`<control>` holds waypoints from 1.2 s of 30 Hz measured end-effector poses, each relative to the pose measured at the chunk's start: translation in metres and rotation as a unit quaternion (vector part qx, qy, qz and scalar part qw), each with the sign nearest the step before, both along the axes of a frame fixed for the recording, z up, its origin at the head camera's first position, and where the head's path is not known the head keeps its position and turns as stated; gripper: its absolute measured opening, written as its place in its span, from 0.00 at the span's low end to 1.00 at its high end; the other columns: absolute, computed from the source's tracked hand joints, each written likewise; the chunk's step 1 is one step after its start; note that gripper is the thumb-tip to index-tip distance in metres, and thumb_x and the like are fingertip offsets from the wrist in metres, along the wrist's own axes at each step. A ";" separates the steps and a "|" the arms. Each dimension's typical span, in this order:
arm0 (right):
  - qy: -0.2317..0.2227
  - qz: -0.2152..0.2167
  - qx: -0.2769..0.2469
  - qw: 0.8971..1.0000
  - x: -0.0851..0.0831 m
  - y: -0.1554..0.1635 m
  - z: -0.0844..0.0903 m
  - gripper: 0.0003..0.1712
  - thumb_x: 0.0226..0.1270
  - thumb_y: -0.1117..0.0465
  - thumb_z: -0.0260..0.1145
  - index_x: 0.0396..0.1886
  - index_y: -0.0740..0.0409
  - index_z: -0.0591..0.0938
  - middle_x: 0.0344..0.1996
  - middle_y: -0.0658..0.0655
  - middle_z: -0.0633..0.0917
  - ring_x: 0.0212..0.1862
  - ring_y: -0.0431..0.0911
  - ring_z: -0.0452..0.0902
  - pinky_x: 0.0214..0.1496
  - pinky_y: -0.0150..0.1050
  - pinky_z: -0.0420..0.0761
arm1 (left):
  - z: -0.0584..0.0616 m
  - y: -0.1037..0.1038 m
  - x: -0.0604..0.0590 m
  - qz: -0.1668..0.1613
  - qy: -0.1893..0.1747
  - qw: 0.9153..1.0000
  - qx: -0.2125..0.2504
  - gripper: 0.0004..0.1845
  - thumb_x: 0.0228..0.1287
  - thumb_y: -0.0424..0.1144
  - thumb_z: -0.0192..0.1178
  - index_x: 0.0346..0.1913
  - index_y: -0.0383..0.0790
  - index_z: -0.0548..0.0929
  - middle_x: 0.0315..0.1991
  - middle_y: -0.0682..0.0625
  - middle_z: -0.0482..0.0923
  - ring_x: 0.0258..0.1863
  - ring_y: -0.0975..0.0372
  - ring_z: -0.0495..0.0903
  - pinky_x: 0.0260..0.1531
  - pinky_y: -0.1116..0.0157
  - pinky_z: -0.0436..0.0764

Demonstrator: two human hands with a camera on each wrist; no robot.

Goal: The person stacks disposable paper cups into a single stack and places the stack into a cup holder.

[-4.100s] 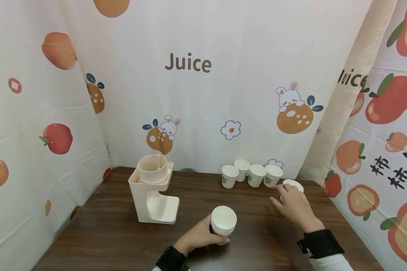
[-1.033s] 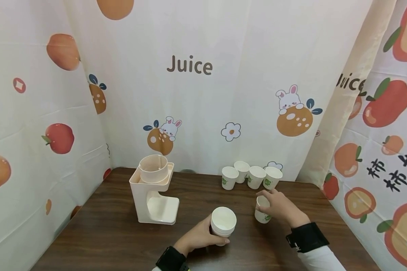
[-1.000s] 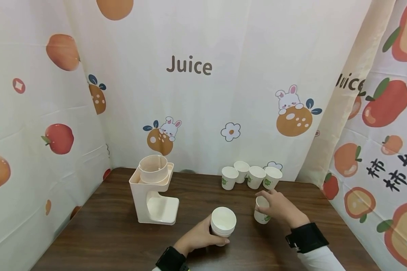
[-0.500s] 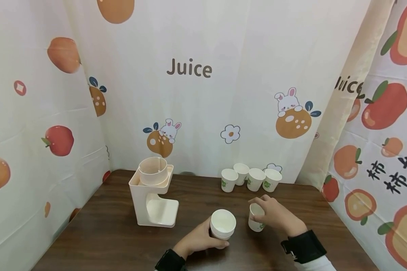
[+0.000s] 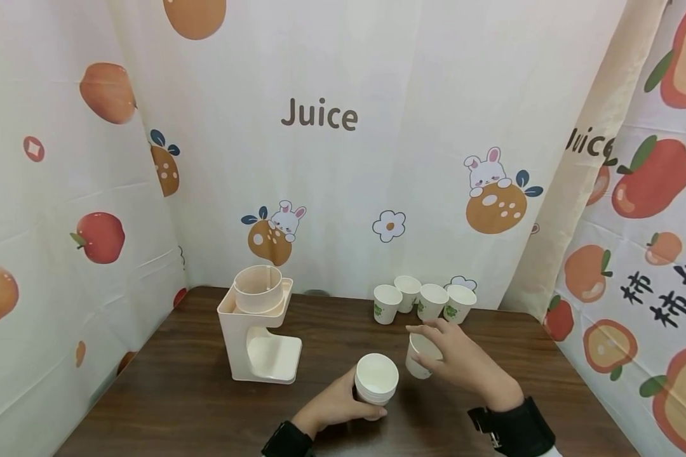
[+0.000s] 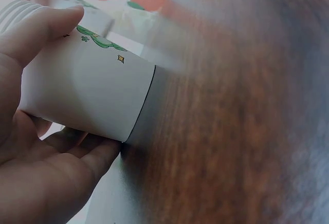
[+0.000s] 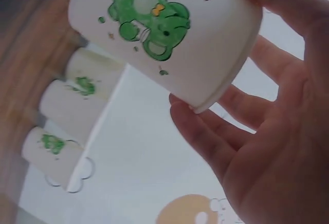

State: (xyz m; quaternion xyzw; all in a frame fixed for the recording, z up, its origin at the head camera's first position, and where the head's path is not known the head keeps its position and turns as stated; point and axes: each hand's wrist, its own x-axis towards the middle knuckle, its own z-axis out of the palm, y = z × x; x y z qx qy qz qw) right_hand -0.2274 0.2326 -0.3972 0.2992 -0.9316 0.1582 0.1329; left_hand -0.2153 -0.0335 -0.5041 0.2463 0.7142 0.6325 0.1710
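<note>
Head view: left hand [image 5: 334,403] wrapped around a stack of paper cups [image 5: 376,378] standing on the brown table [image 5: 177,393], fingers curled about its side wall. Right hand [image 5: 463,360] pinching a single paper cup [image 5: 420,355] at the rim, lifted and tilted, just right of the stack and apart from it. Best handled, by judgement, by levelling the single cup, centring its base over the open mouth of the stack, then lowering straight; light rim pressure only, since thin paper dents easily, with the stack kept steady. Stack's top cup showing a white interior with nothing in it. Four more cups [image 5: 425,301] in a row near the curtain, mouths up, interiors white; contents too small to confirm. Cream dispenser stand [image 5: 259,330] at left with a round holder on top, apparently hollow, its platform bare.

Left wrist view: left hand [image 6: 36,157] with thumb over and fingers under the stack [image 6: 87,90], several nested rims visible at top left; base at the table surface. Inside hidden.

Right wrist view: right hand [image 7: 272,131] with fingertips around the rim of the single cup [image 7: 164,39], green cartoon print facing the camera, bottom pointing away. Three of the row cups [image 7: 72,111] visible beyond. Cup's interior not visible here.
</note>
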 end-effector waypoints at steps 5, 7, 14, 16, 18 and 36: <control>0.035 0.013 -0.010 0.999 0.008 -0.006 0.014 0.26 0.67 0.50 0.71 0.63 0.49 0.81 0.58 0.59 0.78 0.59 0.59 0.74 0.54 0.57 0.76 | 0.001 0.000 0.000 0.000 0.000 1.000 0.004 0.43 0.53 0.38 0.76 0.71 0.49 0.65 0.58 0.56 0.75 0.58 0.61 0.74 0.60 0.52 0.67; 0.048 0.019 -0.013 0.999 0.011 -0.008 0.018 0.26 0.66 0.50 0.72 0.63 0.48 0.81 0.59 0.59 0.78 0.60 0.59 0.74 0.55 0.58 0.77 | 0.001 0.000 0.000 0.000 0.001 1.000 0.005 0.43 0.53 0.38 0.77 0.71 0.49 0.65 0.58 0.56 0.75 0.58 0.61 0.74 0.60 0.51 0.67; 0.093 0.057 -0.035 0.993 0.025 -0.019 0.033 0.28 0.64 0.51 0.73 0.64 0.42 0.79 0.63 0.57 0.77 0.63 0.58 0.72 0.55 0.57 0.77 | 0.000 0.000 0.000 -0.010 -0.003 1.000 0.012 0.43 0.54 0.38 0.76 0.71 0.50 0.65 0.58 0.55 0.75 0.58 0.60 0.74 0.60 0.52 0.68; 0.099 0.068 -0.040 0.992 0.028 -0.022 0.037 0.29 0.64 0.51 0.73 0.65 0.40 0.78 0.64 0.56 0.76 0.64 0.57 0.71 0.55 0.57 0.77 | 0.000 -0.001 0.000 -0.017 -0.003 1.000 0.016 0.42 0.55 0.37 0.75 0.71 0.50 0.65 0.58 0.55 0.75 0.58 0.60 0.74 0.60 0.52 0.68; 0.106 0.078 -0.045 0.990 0.032 -0.026 0.040 0.30 0.64 0.52 0.73 0.66 0.38 0.77 0.65 0.56 0.75 0.65 0.56 0.70 0.56 0.58 0.76 | -0.001 -0.001 -0.001 -0.021 0.000 1.000 0.018 0.42 0.56 0.37 0.75 0.71 0.51 0.64 0.58 0.54 0.75 0.58 0.60 0.75 0.59 0.53 0.69; 0.117 0.139 -0.072 0.981 0.038 -0.051 0.022 0.28 0.67 0.49 0.72 0.65 0.40 0.77 0.64 0.54 0.74 0.67 0.54 0.69 0.55 0.52 0.79 | 0.000 -0.002 -0.001 -0.023 -0.002 1.000 0.011 0.42 0.57 0.39 0.74 0.71 0.52 0.63 0.57 0.53 0.75 0.56 0.59 0.75 0.57 0.55 0.69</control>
